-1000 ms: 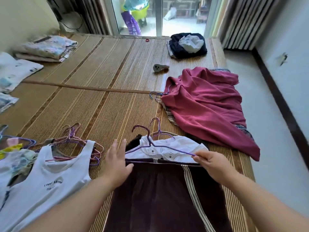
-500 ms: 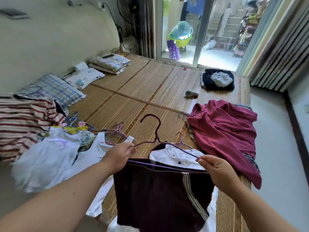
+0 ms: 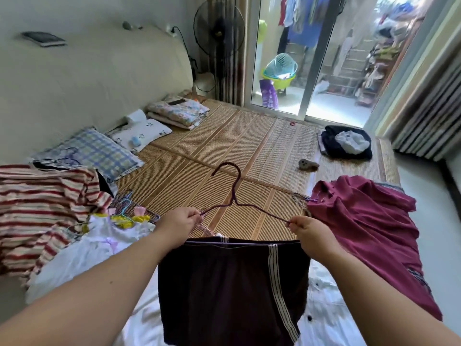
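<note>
Change: a second ago the hanger (image 3: 235, 188) lay flat on the white shirt (image 3: 329, 308) with my left hand (image 3: 178, 224) spread open beside it; now it is lifted clear.
Hands: the left hand pinches the hanger's left tip and the right hand (image 3: 309, 233) pinches its right tip, with the fingers of both curled tight on the wire.
Shorts: the dark shorts (image 3: 224, 283) hang free from the lower bar, between my hands.
Meaning: I judge the shorts are hung and ready to carry off.
Edges: the maroon shirt (image 3: 361, 233) lies just beside my right hand, and the striped cloth (image 3: 37, 203) and loose hangers (image 3: 124, 203) crowd the left.
Open room: the bare mat (image 3: 224, 146) stretches ahead to the glass door (image 3: 282, 71).
</note>
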`<move>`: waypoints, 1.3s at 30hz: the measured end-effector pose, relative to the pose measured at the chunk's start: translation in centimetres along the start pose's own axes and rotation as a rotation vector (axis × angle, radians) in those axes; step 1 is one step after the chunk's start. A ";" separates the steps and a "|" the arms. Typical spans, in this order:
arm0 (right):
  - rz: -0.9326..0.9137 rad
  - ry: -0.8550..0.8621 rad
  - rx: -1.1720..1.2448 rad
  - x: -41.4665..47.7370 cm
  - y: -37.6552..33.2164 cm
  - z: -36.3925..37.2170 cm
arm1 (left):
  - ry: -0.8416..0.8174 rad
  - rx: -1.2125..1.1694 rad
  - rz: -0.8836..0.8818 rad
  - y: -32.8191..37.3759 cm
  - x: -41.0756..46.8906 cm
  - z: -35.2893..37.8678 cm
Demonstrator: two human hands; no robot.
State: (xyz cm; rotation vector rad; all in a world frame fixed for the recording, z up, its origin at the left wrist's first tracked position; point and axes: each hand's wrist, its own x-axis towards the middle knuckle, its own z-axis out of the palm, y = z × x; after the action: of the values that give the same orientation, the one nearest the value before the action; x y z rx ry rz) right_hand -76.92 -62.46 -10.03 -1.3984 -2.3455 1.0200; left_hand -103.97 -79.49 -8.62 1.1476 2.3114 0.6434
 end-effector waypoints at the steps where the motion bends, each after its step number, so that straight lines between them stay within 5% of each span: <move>1: 0.017 0.024 -0.013 1.7 -0.6 0.7 | -0.012 -0.003 0.007 -0.8 2.2 -0.3; 7: 0.061 0.168 -0.023 13.2 -5.0 3.2 | -0.004 -0.005 0.081 -2.6 16.1 -3.0; 16: -0.097 0.713 0.050 24.3 -9.8 -0.7 | 0.167 -0.106 0.337 3.8 30.7 -9.6; 31: 0.310 0.151 -0.008 28.3 4.7 12.6 | -0.190 0.057 0.149 -6.7 37.2 5.7; 39: 0.422 0.097 -0.188 31.5 10.9 18.8 | -0.139 0.219 -0.025 -11.4 40.0 14.1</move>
State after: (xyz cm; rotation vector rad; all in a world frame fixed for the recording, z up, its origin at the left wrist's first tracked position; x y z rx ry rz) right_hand -95.45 -41.11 -35.82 -2.0263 -2.1701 0.8142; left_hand -123.70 -50.03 -34.57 1.2170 2.3147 0.2955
